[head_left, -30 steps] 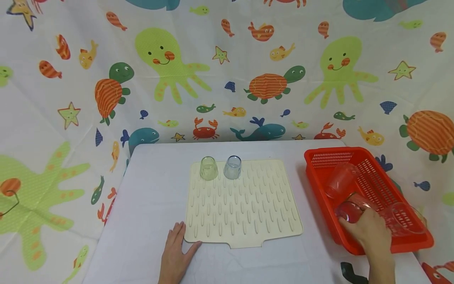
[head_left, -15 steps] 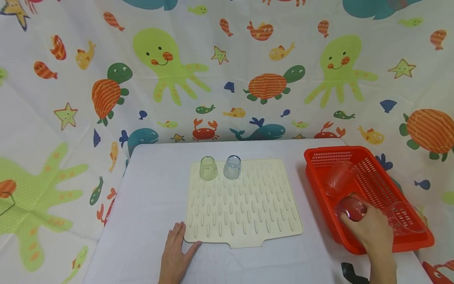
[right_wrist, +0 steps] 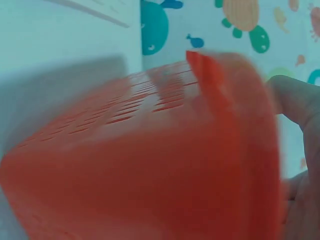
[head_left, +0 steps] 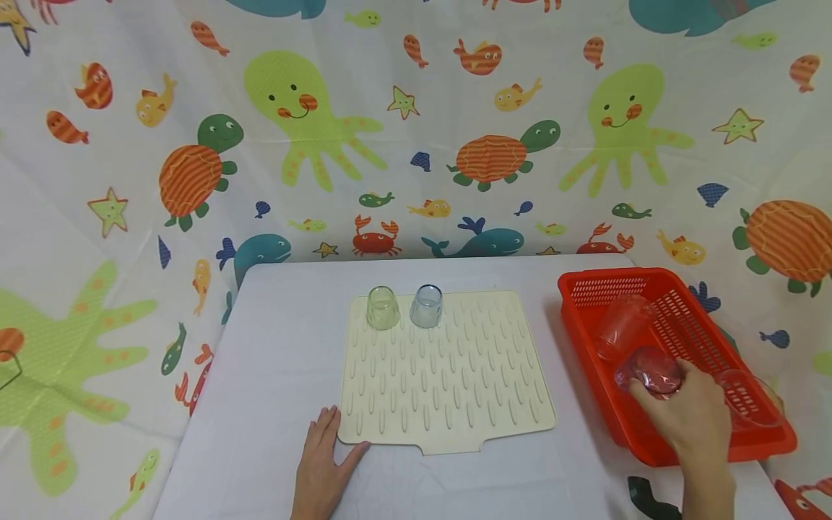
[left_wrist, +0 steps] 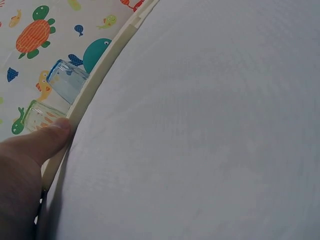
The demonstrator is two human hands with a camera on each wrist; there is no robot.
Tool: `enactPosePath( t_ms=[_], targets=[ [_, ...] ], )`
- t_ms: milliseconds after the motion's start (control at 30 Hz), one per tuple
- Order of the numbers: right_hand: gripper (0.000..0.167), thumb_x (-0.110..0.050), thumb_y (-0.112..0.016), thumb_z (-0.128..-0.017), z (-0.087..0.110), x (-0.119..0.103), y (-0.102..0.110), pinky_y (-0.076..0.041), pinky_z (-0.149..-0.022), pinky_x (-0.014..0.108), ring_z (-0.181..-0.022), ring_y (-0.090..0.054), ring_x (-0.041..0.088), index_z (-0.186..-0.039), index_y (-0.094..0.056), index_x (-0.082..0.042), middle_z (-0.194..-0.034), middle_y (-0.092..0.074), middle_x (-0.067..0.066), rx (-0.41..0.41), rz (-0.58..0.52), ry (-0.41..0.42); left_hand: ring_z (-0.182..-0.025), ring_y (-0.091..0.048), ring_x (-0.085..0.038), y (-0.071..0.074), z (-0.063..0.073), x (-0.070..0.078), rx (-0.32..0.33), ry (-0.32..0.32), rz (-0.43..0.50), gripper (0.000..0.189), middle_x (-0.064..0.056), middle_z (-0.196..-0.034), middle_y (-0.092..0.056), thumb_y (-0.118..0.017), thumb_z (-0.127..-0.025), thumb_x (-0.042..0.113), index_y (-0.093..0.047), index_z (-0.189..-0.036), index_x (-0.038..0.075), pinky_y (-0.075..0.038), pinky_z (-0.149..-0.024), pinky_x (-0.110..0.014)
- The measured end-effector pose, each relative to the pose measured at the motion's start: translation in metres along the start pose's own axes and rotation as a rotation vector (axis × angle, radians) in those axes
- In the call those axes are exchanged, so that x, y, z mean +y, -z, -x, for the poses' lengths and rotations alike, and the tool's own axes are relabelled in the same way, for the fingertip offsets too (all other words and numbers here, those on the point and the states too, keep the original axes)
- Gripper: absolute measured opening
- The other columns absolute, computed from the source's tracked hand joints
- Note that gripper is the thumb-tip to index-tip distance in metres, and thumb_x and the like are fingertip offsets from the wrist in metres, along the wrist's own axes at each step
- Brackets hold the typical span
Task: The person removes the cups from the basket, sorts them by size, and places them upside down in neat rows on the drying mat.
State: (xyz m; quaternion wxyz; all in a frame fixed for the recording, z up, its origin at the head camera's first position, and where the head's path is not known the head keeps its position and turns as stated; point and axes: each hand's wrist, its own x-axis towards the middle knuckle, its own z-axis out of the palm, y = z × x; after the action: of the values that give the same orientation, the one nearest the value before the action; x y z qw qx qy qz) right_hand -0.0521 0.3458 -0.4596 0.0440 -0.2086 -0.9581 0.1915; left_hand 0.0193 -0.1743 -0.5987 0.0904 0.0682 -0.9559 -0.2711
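Note:
My right hand (head_left: 698, 415) is inside the red basket (head_left: 585, 383), with thumb and fingers round a drinking glass (head_left: 650, 370) that looks pinkish against the red. Next to it lie a tall clear glass (head_left: 624, 325) and a clear glass vessel (head_left: 747, 401) partly behind the hand. In the right wrist view the basket wall hides the held glass. My left hand (head_left: 318, 462) rests at the near left corner of a cream draining mat (head_left: 448, 375), fingers straight, thumb along its edge. A greenish glass (head_left: 382, 308) and a bluish glass (head_left: 426, 307) stand on the mat's far left.
A white cloth covers the table (head_left: 279, 347). A black curved object (head_left: 650, 498) lies by the right forearm. Behind the table hangs a curtain (head_left: 403, 130) printed with sea animals. The basket stands at the table's right edge.
My right hand has shifted slightly to the right and lifted and turned the glass within the basket. The left hand and the glasses on the mat have stayed put.

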Motion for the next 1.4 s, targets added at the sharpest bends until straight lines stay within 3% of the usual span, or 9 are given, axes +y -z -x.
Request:
enactPosePath(
  t_ms=[300,633,900,1167,1400],
  targets=[
    [0.098,-0.04,-0.083,-0.076,0.009,-0.017,0.01,-0.049,-0.089,0.077,-0.116,-0.043,0.051,-0.149,-0.035,0.004,-0.135,-0.049,0.034,0.093,-0.051,0.049,-0.143,-0.041,-0.038,-0.003,0.0,-0.002,0.037,-0.034,0.0,0.088,-0.017,-0.15,-0.05,-0.086,-0.076,0.042,-0.051,-0.141,-0.005,-0.003,-0.129,-0.017],
    [0.096,-0.043,-0.084,-0.075,0.019,-0.038,0.014,-0.051,-0.088,0.075,-0.118,-0.045,0.047,-0.149,-0.039,0.001,-0.135,-0.051,0.031,0.157,-0.095,0.12,-0.143,-0.041,-0.038,-0.004,0.001,-0.003,0.039,-0.03,0.002,0.088,-0.017,-0.149,-0.05,-0.086,-0.075,0.042,-0.051,-0.141,-0.005,-0.003,-0.129,-0.017],
    [0.088,-0.033,-0.087,-0.072,0.026,-0.054,0.007,-0.054,-0.083,0.072,-0.113,-0.049,0.043,-0.142,-0.046,0.003,-0.127,-0.056,0.028,0.222,-0.156,0.258,-0.144,-0.041,-0.037,-0.002,0.001,0.0,0.016,-0.007,0.003,0.087,-0.017,-0.151,-0.049,-0.085,-0.076,0.042,-0.051,-0.142,-0.004,-0.004,-0.129,-0.017],
    [0.087,-0.024,-0.09,-0.067,0.028,-0.065,-0.003,-0.055,-0.078,0.072,-0.113,-0.049,0.042,-0.138,-0.048,0.005,-0.125,-0.055,0.027,0.195,-0.2,0.358,-0.144,-0.04,-0.037,-0.002,0.001,-0.001,0.011,-0.006,0.012,0.087,-0.017,-0.151,-0.049,-0.084,-0.077,0.043,-0.051,-0.142,-0.004,-0.003,-0.128,-0.016],
    [0.089,-0.023,-0.093,-0.064,0.03,-0.075,-0.014,-0.056,-0.077,0.065,-0.109,-0.05,0.037,-0.138,-0.05,0.003,-0.121,-0.058,0.023,0.16,-0.243,0.444,-0.144,-0.04,-0.038,-0.001,0.0,0.0,0.007,-0.006,0.016,0.087,-0.017,-0.151,-0.049,-0.085,-0.077,0.043,-0.051,-0.142,-0.005,-0.005,-0.129,-0.018]
  ],
)
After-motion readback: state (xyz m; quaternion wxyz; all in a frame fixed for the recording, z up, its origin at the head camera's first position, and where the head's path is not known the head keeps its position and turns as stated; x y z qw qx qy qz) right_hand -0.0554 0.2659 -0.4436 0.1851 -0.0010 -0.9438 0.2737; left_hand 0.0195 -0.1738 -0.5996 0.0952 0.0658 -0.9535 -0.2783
